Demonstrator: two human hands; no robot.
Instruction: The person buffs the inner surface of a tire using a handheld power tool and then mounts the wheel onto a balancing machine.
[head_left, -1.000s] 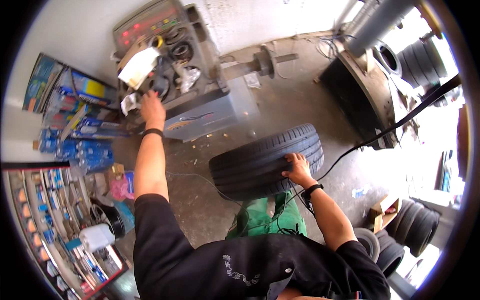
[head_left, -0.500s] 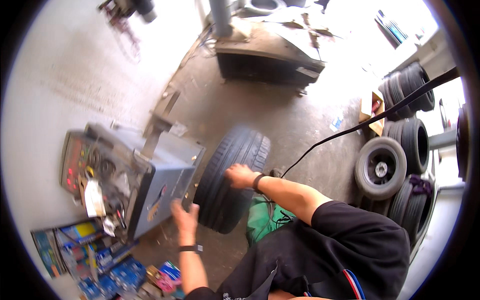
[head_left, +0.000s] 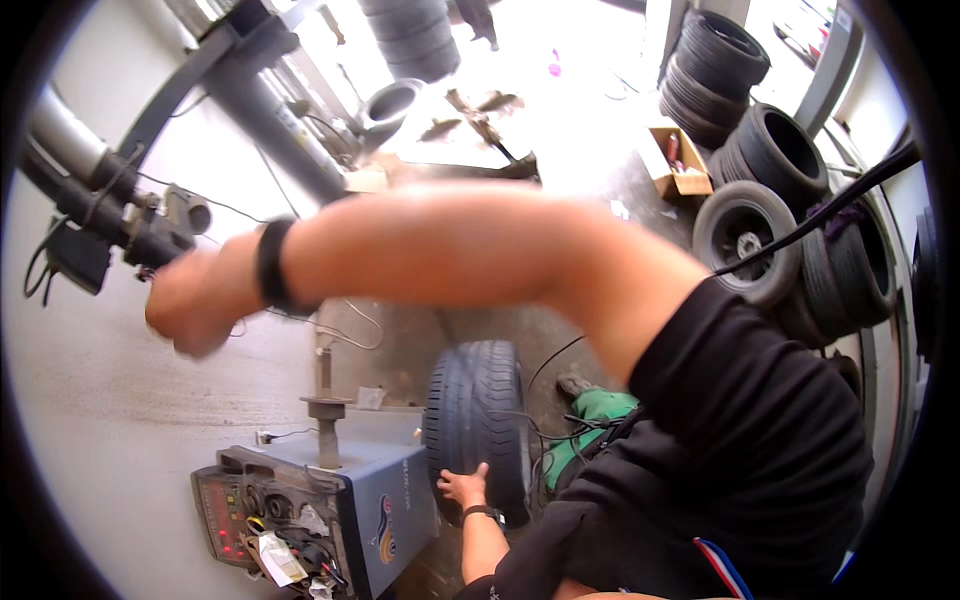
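A black tyre (head_left: 470,400) stands upright on the floor in front of me, beside the grey-blue wheel balancer (head_left: 395,520). Against its near tread rests my left hand (head_left: 465,487), thumb and fingers spread. My right arm stretches across the view to the left at chest height. At its end my right hand (head_left: 203,300) is curled closed and slightly blurred; whatever it grips, if anything, is hidden. Closest to that hand is a dark mechanical arm with fittings (head_left: 150,225). The balancer's bare shaft (head_left: 327,430) rises behind the tyre, to its left.
Tools and papers (head_left: 285,555) lie on the balancer's top beside a lit panel (head_left: 222,515). A black cable (head_left: 800,225) crosses at the right. Stacked tyres (head_left: 710,80), a wheel with rim (head_left: 748,243) and a cardboard box (head_left: 680,165) stand there. Green cloth (head_left: 595,415) is near my legs.
My right hand has left the tyre and swung up and far left, now closed. My left hand has moved onto the tyre. The view has shifted, bringing the mechanical arm into sight.
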